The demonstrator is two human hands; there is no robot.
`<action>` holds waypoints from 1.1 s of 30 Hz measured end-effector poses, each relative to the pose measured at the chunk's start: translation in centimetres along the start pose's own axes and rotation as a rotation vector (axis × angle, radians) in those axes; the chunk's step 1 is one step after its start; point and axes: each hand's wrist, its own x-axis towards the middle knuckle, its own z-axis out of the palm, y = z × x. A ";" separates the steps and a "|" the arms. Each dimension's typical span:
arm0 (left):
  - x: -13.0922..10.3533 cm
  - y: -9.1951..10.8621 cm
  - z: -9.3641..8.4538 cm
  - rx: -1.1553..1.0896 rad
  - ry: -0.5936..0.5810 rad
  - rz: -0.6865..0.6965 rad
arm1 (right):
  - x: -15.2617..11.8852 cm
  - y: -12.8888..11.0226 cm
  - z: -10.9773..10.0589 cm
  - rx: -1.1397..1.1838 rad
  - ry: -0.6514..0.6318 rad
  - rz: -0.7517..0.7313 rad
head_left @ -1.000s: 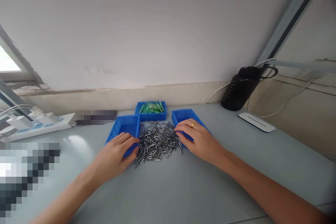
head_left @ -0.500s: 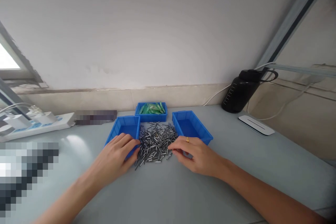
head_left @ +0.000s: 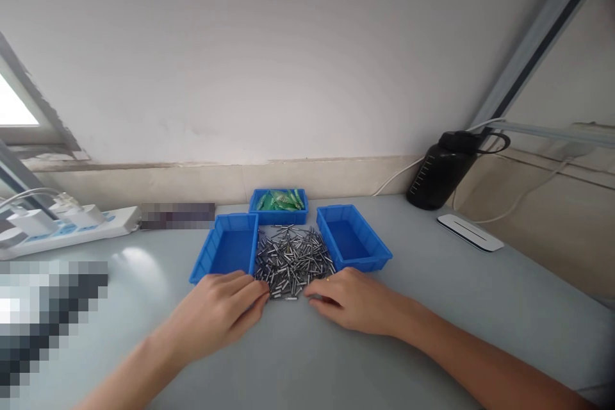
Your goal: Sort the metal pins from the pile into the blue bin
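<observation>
A heap of small metal blind rivets [head_left: 293,256] lies on the table between two blue bins. My left hand [head_left: 230,307] is at the heap's front left edge, its fingers together and the thumb close against them. Whether anything is between those fingertips is hidden. Opposite it, my right hand [head_left: 355,301], with a ring on one finger, touches the front right edge; its fingers are bent, with a gap to the thumb. The left blue bin [head_left: 211,246] and the right blue bin [head_left: 379,259] show no rivets inside.
Behind the heap stands a small blue bin [head_left: 278,218] with green packets [head_left: 281,200]. A black water bottle [head_left: 439,173] and a flat white device [head_left: 469,232] are at the right. A power strip [head_left: 115,224] with plugs lies at the left, near blurred-out items.
Both hands have moved toward me, to the heap's front corners, and my left hand also rightward. The left thumb and fingers have come closer together. The heap's front edge is more gathered.
</observation>
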 end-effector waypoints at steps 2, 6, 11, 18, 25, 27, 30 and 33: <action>-0.1 0.4 0.4 0.000 -0.053 0.008 | 0.0 0.0 0.1 0.001 -0.026 0.011; -0.1 1.4 1.4 0.065 -0.248 0.016 | 0.1 -0.3 0.5 -0.022 -0.028 0.026; 0.2 2.5 2.5 0.156 -0.364 -0.045 | 0.4 -1.1 1.5 -0.146 0.036 0.041; 0.2 2.7 2.8 0.079 -0.394 -0.103 | 1.0 -1.7 3.0 -0.330 0.101 0.027; -0.1 2.6 3.0 0.057 -0.395 -0.170 | 0.6 -1.8 2.7 -0.324 0.084 -0.006; -0.2 2.4 3.0 0.048 -0.404 -0.143 | 0.5 -1.8 2.5 -0.319 0.082 -0.016; -0.3 2.3 3.2 0.029 -0.380 -0.128 | 0.5 -1.8 2.4 -0.302 0.072 -0.020; 0.0 2.4 3.2 0.000 -0.354 -0.133 | 0.5 -1.9 2.3 -0.291 0.055 -0.018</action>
